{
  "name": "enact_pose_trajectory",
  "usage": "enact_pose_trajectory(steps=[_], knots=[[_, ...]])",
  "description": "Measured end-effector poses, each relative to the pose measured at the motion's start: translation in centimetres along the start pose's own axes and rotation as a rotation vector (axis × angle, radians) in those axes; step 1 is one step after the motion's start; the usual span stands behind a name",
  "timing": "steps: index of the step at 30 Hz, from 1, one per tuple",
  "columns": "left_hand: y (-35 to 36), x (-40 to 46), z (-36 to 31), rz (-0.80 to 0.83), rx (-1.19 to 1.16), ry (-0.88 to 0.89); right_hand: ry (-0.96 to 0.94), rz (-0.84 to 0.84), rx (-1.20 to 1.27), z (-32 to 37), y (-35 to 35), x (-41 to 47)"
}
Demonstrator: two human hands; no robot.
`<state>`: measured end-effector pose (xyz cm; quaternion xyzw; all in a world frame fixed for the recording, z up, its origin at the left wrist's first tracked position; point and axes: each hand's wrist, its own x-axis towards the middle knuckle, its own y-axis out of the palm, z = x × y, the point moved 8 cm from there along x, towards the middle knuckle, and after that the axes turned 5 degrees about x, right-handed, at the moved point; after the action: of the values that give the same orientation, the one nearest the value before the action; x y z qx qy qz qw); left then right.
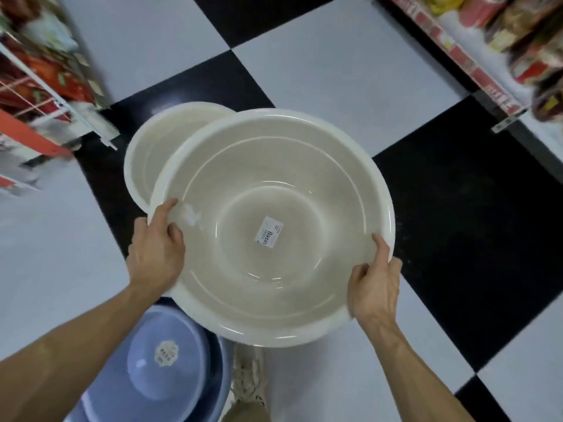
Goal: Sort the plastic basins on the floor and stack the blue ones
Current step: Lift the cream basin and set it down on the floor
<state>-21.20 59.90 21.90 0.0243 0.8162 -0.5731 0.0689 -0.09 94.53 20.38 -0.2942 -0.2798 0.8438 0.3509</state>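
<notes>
I hold a large cream basin [274, 178] above the floor, with a white "Basin" label at its bottom. My left hand [157, 251] grips its left rim, thumb inside. My right hand [376, 284] grips the right rim. A second cream basin [152, 147] lies on the floor behind it to the left, partly covered by the held one. A blue basin [170, 367] with a sticker inside sits at the lower left, nested in another blue basin whose rim [224, 376] shows at its right.
The floor has large black and pale tiles [350, 71]. Store shelves with packaged goods run along the left [39, 86] and the upper right [502, 56]. My shoe [248, 382] stands just right of the blue basins.
</notes>
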Motion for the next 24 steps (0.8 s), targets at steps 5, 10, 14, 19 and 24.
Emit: enact_pose_trajectory(steps=[5,10,14,19,24], knots=[[-2.9,6.5,3.7,-0.077,0.036,-0.131,-0.148,0.051,-0.046,9.3,6.1,5.6],[-3.5,11.7,6.8,-0.108,0.083,-0.258,-0.283,0.12,-0.087,16.5,12.2,11.0],[-1.6,15.9,8.8,-0.112,0.091,-0.324,-0.337,0.188,-0.144,19.7,18.0,15.8],[4.0,19.4,12.1,-0.038,0.12,-0.408,-0.396,0.245,-0.23,20.4,25.3,20.3],[9.8,20.2,15.1,0.102,0.093,-0.491,-0.394,0.327,-0.304,18.8,30.3,22.4]])
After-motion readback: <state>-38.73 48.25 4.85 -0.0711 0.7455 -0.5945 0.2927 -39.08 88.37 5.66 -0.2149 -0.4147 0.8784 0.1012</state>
